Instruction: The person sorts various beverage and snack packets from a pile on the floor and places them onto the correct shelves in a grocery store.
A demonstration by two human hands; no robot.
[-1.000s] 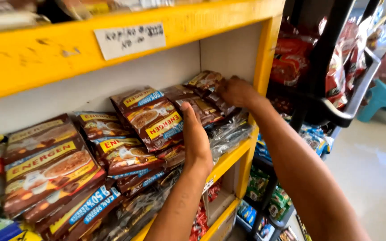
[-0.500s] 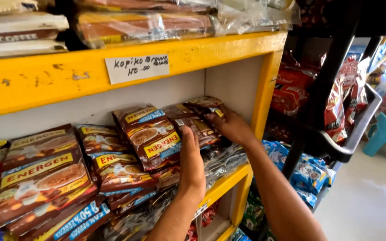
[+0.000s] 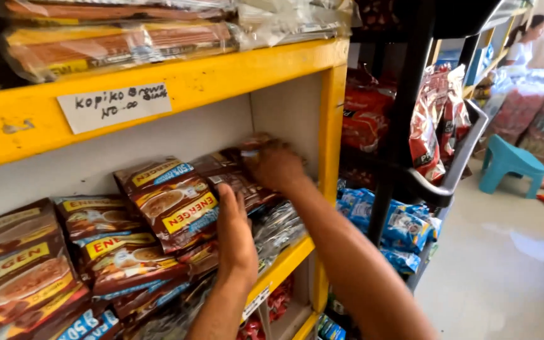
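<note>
Brown sachets [image 3: 177, 204], hands [image 3: 234, 236] flat, seemingly touching

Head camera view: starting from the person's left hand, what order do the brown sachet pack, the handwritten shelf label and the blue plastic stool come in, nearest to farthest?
1. Brown sachet pack: on the yellow shelf, right beside the left hand, just to its left and touching it.
2. Handwritten shelf label: up on the yellow shelf edge, above and left of the hand.
3. Blue plastic stool: far right, on the floor across the aisle.
</note>
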